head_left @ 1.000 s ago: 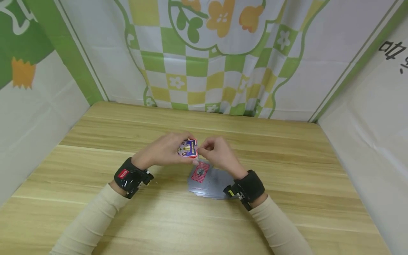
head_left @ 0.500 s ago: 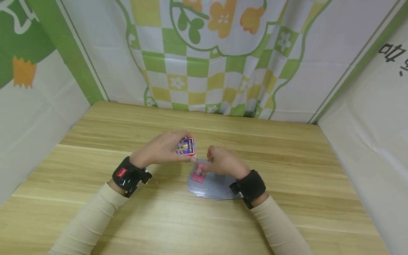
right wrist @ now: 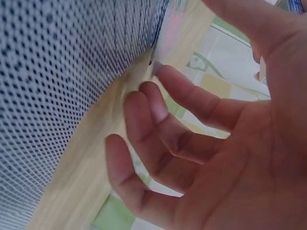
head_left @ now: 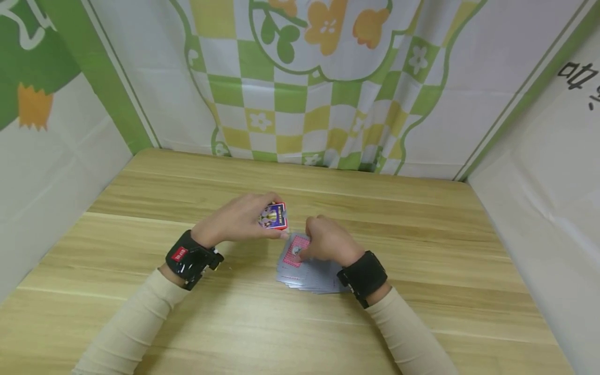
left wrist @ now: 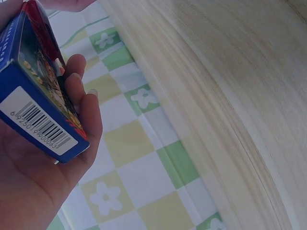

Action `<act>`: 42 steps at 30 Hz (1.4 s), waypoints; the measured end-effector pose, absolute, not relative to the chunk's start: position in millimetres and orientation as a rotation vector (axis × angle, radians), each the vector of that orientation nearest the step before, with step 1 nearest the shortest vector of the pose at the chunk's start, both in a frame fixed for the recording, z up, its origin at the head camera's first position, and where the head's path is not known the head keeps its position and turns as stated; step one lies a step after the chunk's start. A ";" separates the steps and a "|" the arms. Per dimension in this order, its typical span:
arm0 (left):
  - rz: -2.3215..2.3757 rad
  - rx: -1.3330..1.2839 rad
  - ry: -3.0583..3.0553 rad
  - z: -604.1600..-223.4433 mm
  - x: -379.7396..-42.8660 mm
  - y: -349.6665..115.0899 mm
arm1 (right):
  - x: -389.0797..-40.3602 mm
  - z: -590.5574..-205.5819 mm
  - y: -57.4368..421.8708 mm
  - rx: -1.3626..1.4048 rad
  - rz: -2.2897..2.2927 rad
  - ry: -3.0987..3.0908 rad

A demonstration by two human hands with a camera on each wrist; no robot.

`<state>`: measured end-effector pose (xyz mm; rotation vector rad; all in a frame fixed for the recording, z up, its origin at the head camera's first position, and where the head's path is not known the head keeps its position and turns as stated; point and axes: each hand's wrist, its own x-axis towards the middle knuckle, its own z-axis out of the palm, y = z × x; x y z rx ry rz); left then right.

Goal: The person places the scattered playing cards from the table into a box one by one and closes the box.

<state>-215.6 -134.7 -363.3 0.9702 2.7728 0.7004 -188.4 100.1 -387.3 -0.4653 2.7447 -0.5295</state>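
One card box (head_left: 274, 216) gripped, one spread of cards (head_left: 315, 276) under the other hand

Through my head feed I have the left hand (head_left: 236, 217) curled around the box, its thumb along the near side and its fingers at the far side; the box's printed blue face points up, with red showing along its edges; on the left wrist feed I can make out a white barcode label (left wrist: 38, 124) on its blue end; the cards lie fanned on the wooden table (head_left: 234, 323), just nearer to me than the box and to its right, with a red-patterned card (head_left: 291, 259) on top; the right hand (head_left: 332, 238) is over them, thumb at the edge of that red-patterned card, and my right wrist feed gives me bent fingers set apart, the index fingertip at an edge of the cards; whether thumb and finger pinch a card I cannot tell, since the thumb's tip falls outside that feed; both wrists wear black bands below the hands, above beige sleeves (head_left: 136, 317); a green, yellow and white checked curtain (head_left: 290, 99) hangs behind the table
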 end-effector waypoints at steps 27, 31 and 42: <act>0.732 1.016 2.759 -361.6 -216.5 -134.6 | -194.2 -355.0 121.5 -0.247 -1.625 2.674; 0.733 1.019 2.760 -361.8 -216.7 -134.8 | -193.4 -356.3 120.3 -0.247 -1.684 2.673; 0.752 1.014 2.756 -363.6 -216.5 -135.1 | -191.4 -356.7 113.6 -0.167 -1.770 2.641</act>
